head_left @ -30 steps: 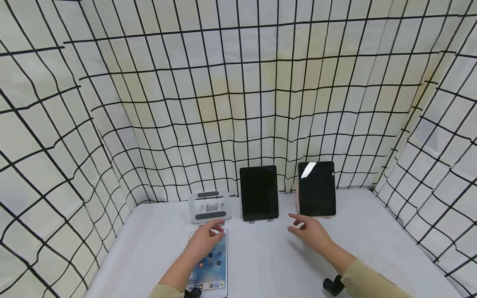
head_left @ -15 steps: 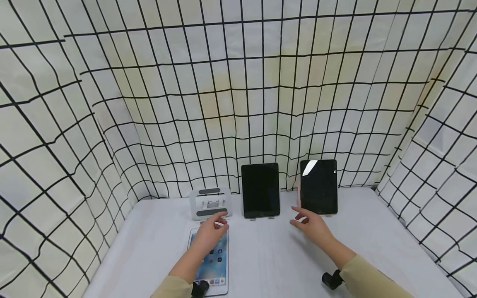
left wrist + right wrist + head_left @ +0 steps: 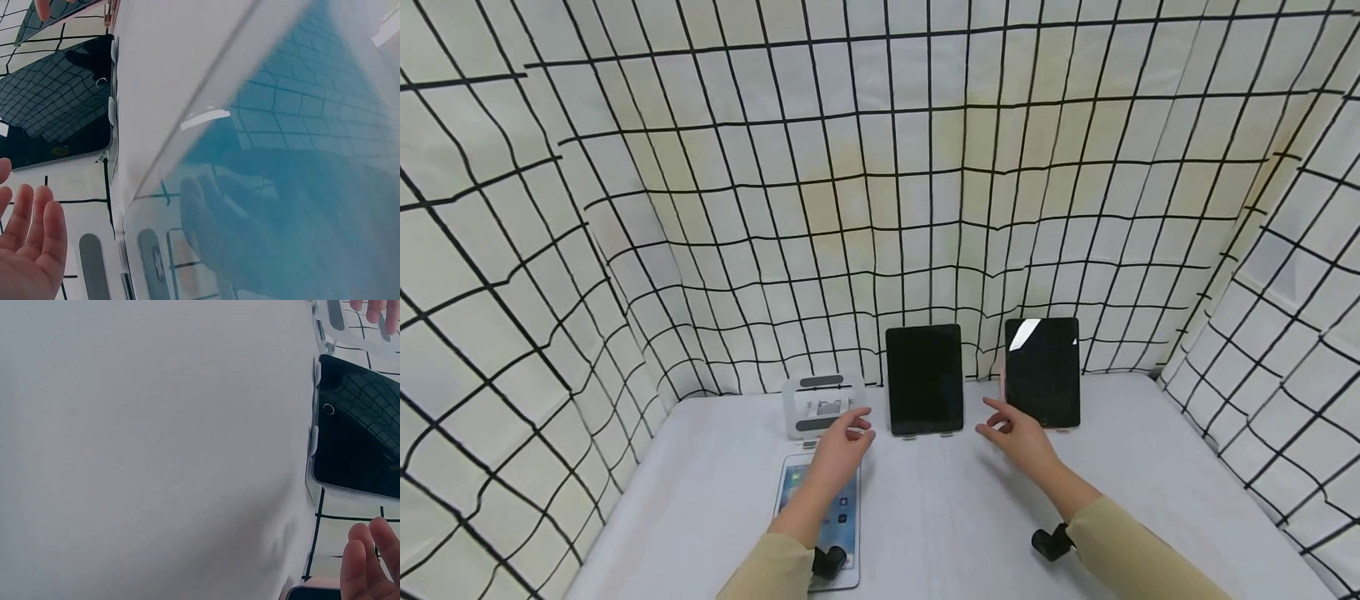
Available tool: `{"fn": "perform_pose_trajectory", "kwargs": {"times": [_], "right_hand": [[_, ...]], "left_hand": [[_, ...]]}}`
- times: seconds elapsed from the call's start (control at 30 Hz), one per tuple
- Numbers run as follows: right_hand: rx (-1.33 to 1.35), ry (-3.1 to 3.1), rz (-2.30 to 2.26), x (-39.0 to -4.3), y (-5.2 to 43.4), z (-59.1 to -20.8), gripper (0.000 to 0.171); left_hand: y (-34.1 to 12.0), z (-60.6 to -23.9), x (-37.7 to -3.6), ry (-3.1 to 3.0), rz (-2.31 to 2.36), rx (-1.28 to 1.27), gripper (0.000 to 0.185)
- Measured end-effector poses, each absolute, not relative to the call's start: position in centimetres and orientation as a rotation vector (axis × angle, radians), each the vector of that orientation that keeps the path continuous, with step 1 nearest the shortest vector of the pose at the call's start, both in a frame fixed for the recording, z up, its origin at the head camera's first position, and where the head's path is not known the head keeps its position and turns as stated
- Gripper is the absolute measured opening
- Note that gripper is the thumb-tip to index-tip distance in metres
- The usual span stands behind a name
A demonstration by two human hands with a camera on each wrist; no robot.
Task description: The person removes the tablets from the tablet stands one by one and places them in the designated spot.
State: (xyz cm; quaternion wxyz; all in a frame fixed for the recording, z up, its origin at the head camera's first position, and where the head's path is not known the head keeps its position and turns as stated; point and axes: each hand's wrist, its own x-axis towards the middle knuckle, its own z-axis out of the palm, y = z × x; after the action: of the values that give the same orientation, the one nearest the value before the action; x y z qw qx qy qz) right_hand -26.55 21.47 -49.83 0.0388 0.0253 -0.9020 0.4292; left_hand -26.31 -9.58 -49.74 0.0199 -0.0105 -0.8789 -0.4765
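My left hand (image 3: 841,450) hovers with fingers loosely bent and nothing in them, between the empty white stand (image 3: 792,412) with grey pads and the middle tablet (image 3: 925,379). Its forearm crosses above a white tablet (image 3: 848,546) that lies flat with its screen lit, showing app icons. In the left wrist view that tablet's blue glossy screen (image 3: 300,125) reflects the hand. My right hand (image 3: 1026,442) is likewise empty, fingers loosely curved, in front of the right tablet (image 3: 1042,371). Both upright tablets have dark screens and lean on stands.
A white cloth covers the table (image 3: 925,517). Behind and at the sides hang white curtains (image 3: 910,192) with a black grid. The stand under the right tablet is pink (image 3: 1002,383). Black wrist cameras (image 3: 1051,543) sit at both cuffs.
My left hand has moved right and away from me, off the lit tablet's top edge. The right hand has shifted only slightly. The tablets and stand have stayed in place.
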Motion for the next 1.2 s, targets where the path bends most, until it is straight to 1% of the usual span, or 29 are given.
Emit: {"fn": "perform_pose_trajectory", "kwargs": {"times": [0.3, 0.6, 0.87, 1.2], "right_hand": [[0.023, -2.748, 1.347, -28.0, 19.9, -49.4, 0.061], [0.015, -2.713, 1.365, -29.6, 19.4, -49.0, 0.063], [0.009, -2.690, 1.409, -30.7, 18.5, -48.9, 0.064], [-0.006, -2.673, 1.429, -31.5, 17.8, -48.2, 0.066]], "left_hand": [[-8.1, -49.8, -28.0, -2.589, -1.561, 0.004, 0.043], [-7.0, -49.5, -29.4, -2.583, -1.553, -0.032, 0.044], [-6.8, -49.2, -30.2, -2.597, -1.544, -0.022, 0.050], [-6.4, -48.9, -31.2, -2.590, -1.573, -0.039, 0.050]]}}
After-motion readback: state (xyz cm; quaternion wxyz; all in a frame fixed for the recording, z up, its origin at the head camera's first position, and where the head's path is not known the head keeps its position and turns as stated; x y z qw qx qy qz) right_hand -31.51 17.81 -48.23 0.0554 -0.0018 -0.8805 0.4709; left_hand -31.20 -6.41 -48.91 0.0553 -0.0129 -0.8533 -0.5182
